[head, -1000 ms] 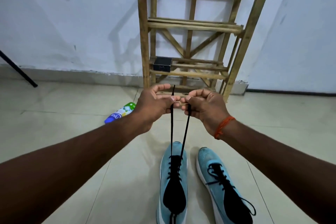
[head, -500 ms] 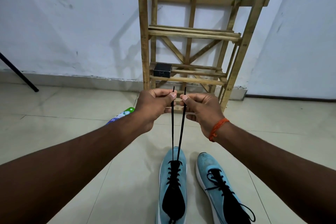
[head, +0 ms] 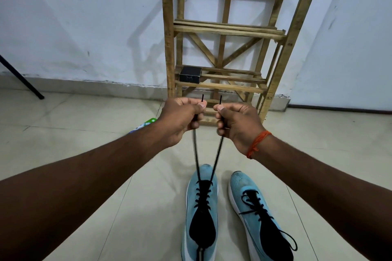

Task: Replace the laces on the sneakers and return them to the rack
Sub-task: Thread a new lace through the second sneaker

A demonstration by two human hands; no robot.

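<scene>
Two light blue sneakers stand on the tiled floor, toes pointing away from me. The left sneaker point(head: 201, 214) has a black lace threaded through its eyelets, and both lace ends run taut up to my hands. My left hand point(head: 180, 121) grips the left lace end point(head: 196, 154) in a fist. My right hand point(head: 237, 124), with an orange thread on its wrist, grips the right lace end point(head: 217, 154). The lace tips stick out above both fists. The right sneaker point(head: 256, 216) is laced, with its lace lying loose. The wooden rack point(head: 224, 32) stands against the wall behind my hands.
A small black box point(head: 190, 74) sits on the rack's lower shelf at the left. A green, white and blue packet point(head: 144, 125) lies on the floor, partly hidden by my left forearm. A black slanted leg point(head: 21, 79) touches the floor at far left.
My hands have moved slightly apart, so the two lace ends now spread into a narrow V. The rack looks closer and larger in view.
</scene>
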